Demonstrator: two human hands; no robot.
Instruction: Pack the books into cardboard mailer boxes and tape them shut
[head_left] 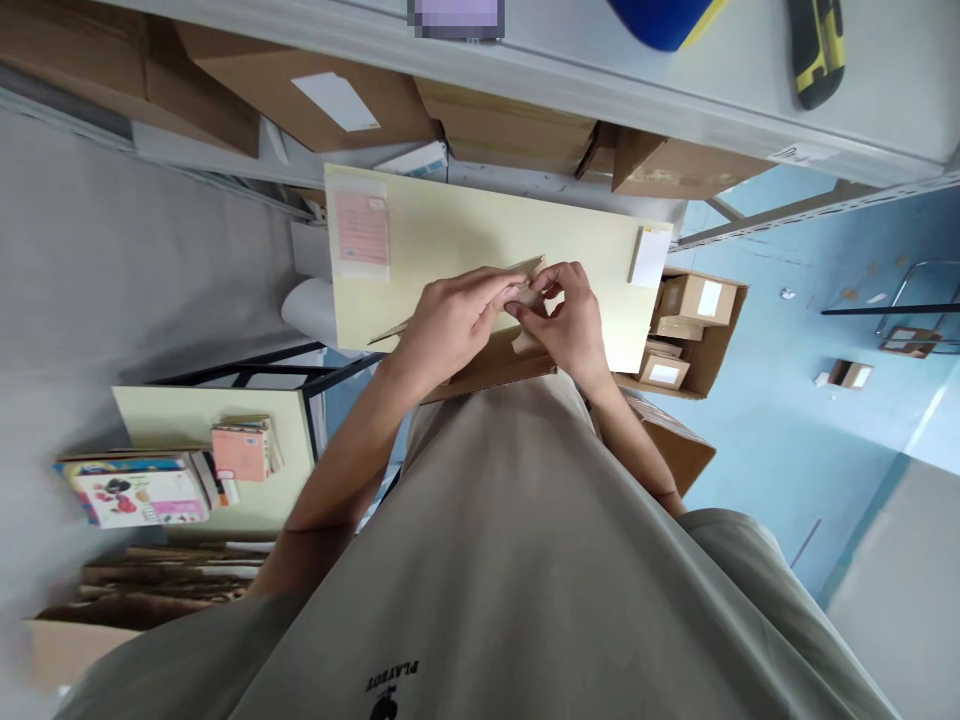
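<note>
A brown cardboard box point(499, 362) with raised flaps lies at the near edge of the cream tabletop, close against my shirt. My left hand point(454, 322) reaches over its left part, fingers pressed together on a cardboard flap at the box's far side. Opposite it, my right hand point(568, 318) pinches the same flap area between thumb and fingers. The fingertips of both hands almost meet there. My hands and forearms cover much of the box, so its inside is mostly hidden.
On the cream table point(450, 215) lie a pink printed sheet point(364, 228) and a white pad point(650, 257). A shelf above bears a yellow-black utility knife point(819, 55). An open carton of small boxes point(716, 345) stands right; books point(142, 490) lie on a side table left.
</note>
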